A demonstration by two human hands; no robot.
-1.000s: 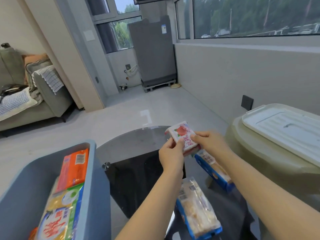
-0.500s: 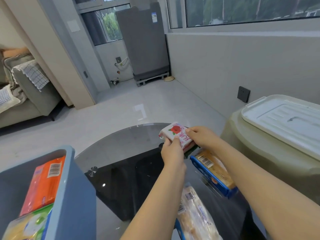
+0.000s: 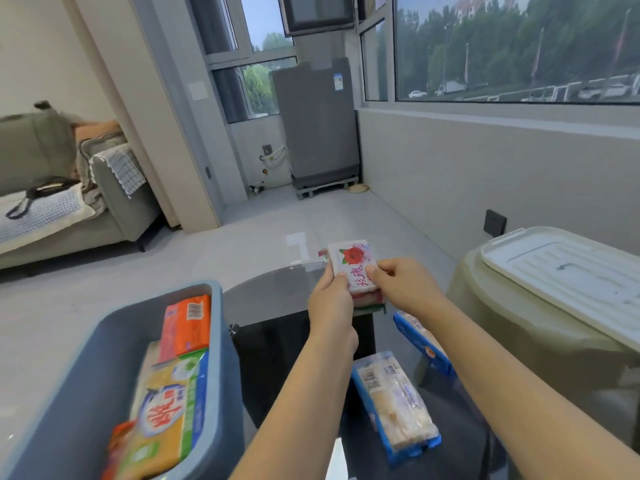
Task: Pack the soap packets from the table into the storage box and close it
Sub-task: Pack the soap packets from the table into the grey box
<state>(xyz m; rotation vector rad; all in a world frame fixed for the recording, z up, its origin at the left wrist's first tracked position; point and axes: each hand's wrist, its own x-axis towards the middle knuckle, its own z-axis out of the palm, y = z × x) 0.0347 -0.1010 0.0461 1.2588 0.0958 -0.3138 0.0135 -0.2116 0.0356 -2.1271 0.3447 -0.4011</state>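
Head view: left hand (image 3: 330, 299) and right hand (image 3: 403, 284) still pinch the rose soap packet (image 3: 353, 263), now raised higher above the table (image 3: 277, 292).

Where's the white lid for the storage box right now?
In the head view the white lid lies at the far right, resting flat on top of a beige stool, right of the glass table and across from the blue storage box.
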